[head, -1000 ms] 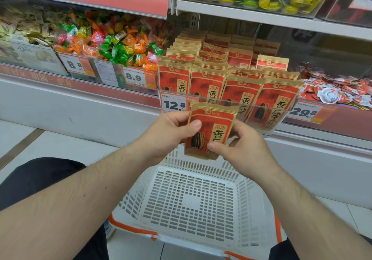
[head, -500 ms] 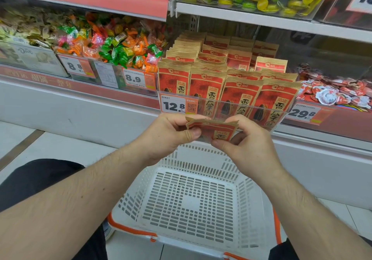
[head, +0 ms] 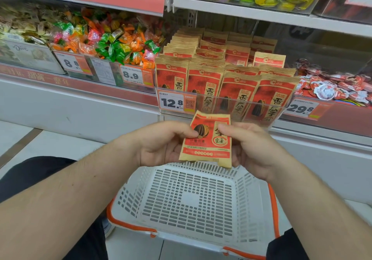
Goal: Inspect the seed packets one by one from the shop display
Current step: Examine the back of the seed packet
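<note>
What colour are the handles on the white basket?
Orange. The basket is white plastic with orange handles along its sides, seen plainly in the head view.

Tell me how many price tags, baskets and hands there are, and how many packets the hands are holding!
Price tags: 4 (8.8, 8.9, 12.8, 29.8)
Baskets: 1, white basket
Hands: 2, left hand, right hand
Held packets: 1, seed packet
Total: 8

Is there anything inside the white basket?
No, the basket shows only its bare slotted bottom; the packet is held above it by the left hand and right hand.
</note>
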